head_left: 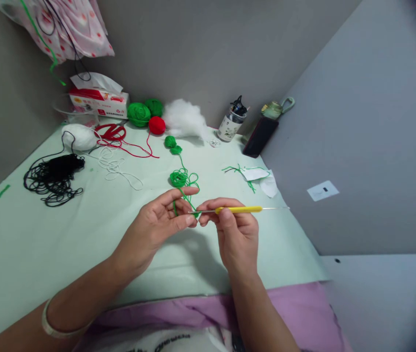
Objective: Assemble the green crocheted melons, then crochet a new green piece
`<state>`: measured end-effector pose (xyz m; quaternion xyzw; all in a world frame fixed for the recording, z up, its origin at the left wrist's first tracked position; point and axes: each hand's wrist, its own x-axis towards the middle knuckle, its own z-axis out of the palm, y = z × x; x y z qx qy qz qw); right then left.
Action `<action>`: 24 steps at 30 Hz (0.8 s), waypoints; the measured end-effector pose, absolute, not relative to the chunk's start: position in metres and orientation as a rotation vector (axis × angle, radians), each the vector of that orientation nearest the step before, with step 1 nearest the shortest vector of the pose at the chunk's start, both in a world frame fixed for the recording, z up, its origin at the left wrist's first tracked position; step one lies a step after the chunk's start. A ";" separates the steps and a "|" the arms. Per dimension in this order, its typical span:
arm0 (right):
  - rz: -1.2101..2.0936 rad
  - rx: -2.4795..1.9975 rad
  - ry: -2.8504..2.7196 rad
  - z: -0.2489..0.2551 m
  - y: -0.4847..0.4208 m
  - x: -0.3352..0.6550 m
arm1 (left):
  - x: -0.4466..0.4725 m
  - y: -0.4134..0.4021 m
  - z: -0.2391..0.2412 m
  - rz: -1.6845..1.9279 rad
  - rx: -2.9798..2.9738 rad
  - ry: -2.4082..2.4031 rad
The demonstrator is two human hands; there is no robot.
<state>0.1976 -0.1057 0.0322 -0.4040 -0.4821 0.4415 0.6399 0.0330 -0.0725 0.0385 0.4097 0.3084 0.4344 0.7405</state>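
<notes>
My right hand [237, 230] grips a crochet hook [242, 209] by its yellow handle, the metal tip pointing left. Green yarn [186, 197] runs over the raised index finger of my left hand [160, 215] and loops round its other fingers. Thumb and fingertips of the left hand pinch a small bit of green yarn work at the hook's tip, mostly hidden by the fingers. Just beyond, a loose coil of green yarn [178, 179] lies on the table, its strand leading up to my hands. Two small green crocheted pieces [173, 145] sit behind the coil.
Along the back stand a tissue box [99, 102], green yarn balls [139, 114], a red ball [157, 125], white stuffing [186, 119], a pen cup [231, 123] and a phone [261, 137] leaning on a bottle. Black yarn [55, 176] and red-handled scissors [110, 132] lie left; paper scraps [255, 174] right.
</notes>
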 end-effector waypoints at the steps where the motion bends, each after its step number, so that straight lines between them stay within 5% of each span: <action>1: 1.009 -0.912 -1.108 0.034 -0.106 0.198 | 0.033 -0.072 0.038 0.954 0.910 0.687; 14: -0.010 -1.151 -1.825 0.021 -0.124 0.201 | 0.039 -0.077 0.041 0.973 0.801 0.674; 24: 0.465 -0.995 -1.521 0.034 -0.117 0.194 | 0.037 -0.073 0.041 0.808 0.602 0.576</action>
